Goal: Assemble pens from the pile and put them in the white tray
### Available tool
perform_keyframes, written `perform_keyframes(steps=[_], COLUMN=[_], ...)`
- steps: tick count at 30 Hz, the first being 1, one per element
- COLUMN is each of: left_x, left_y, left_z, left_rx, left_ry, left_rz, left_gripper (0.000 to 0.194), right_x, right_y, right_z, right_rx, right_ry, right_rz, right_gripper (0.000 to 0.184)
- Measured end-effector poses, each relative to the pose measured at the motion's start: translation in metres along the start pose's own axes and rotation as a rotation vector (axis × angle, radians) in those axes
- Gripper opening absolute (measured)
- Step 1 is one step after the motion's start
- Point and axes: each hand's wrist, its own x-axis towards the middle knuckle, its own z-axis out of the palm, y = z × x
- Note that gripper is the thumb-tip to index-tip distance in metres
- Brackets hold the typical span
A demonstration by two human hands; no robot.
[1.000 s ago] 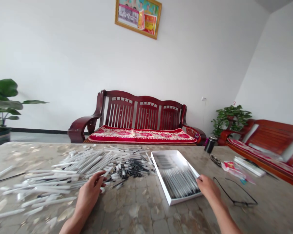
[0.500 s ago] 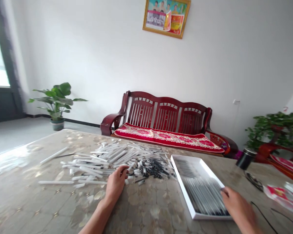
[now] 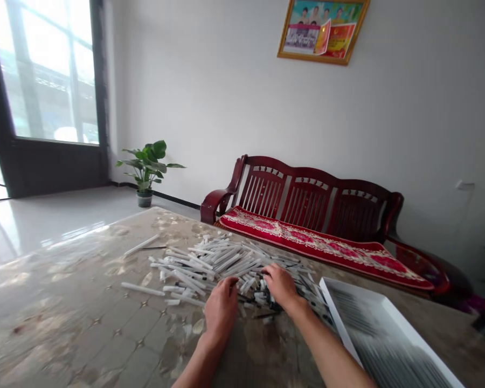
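A heap of white pen barrels (image 3: 226, 256) and small black and white pen pieces (image 3: 262, 296) is spread over the table. My left hand (image 3: 221, 307) rests at the near edge of the heap, its fingers curled together; a small dark bit shows at the fingertips, too little to name. Over the black pieces is my right hand (image 3: 282, 285), fingers bent down and pinched, with whatever they hold hidden. To the right, a shallow white box (image 3: 412, 323) contains rows of slim grey, dark-ended pens (image 3: 404, 361), partly cut off by the frame.
The patterned tabletop (image 3: 117, 334) carries a lone white barrel (image 3: 143, 289) left of the heap. A dark red wooden bench (image 3: 307, 188) with a red cover stands beyond the table. A potted plant (image 3: 144, 172) is on the floor near the door (image 3: 52, 161).
My right hand has moved left from the white box to the black pieces in the heap. My left hand stays at the heap's near edge. The view has turned left.
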Motion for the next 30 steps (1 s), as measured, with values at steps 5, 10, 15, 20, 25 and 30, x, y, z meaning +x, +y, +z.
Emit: perform_keyframes(steps=[5, 10, 15, 20, 25, 30], left_x=[0.003, 0.007, 0.009, 0.007, -0.002, -0.015], left_y=[-0.004, -0.006, -0.006, -0.001, 0.014, 0.024], left_z=[0.001, 0.003, 0.005, 0.003, 0.010, 0.016], left_rx=[-0.056, -0.119, -0.206, -0.459, -0.867, -1.276], left_ry=[0.115, 0.191, 0.207, 0.247, -0.122, -0.497], left_rz=[-0.058, -0.097, -0.085, 0.017, -0.041, -0.291], left_gripper=[0.026, 0.023, 0.021, 0.021, 0.048, 0.045], right_x=[0.041, 0.049, 0.042, 0.028, -0.005, -0.048], right_y=[-0.027, -0.039, -0.041, -0.035, -0.036, -0.038], right_z=[0.022, 0.027, 0.024, 0.013, -0.005, -0.010], right_rx=[-0.095, -0.198, -0.239, -0.149, 0.399, 0.535], right_ry=[-0.069, -0.124, -0.121, -0.003, 0.334, 0.441], right_rz=[-0.129, -0.283, -0.395, -0.374, -0.357, -0.382], right_gripper=[0.021, 0.021, 0.023, 0.024, 0.026, 0.023])
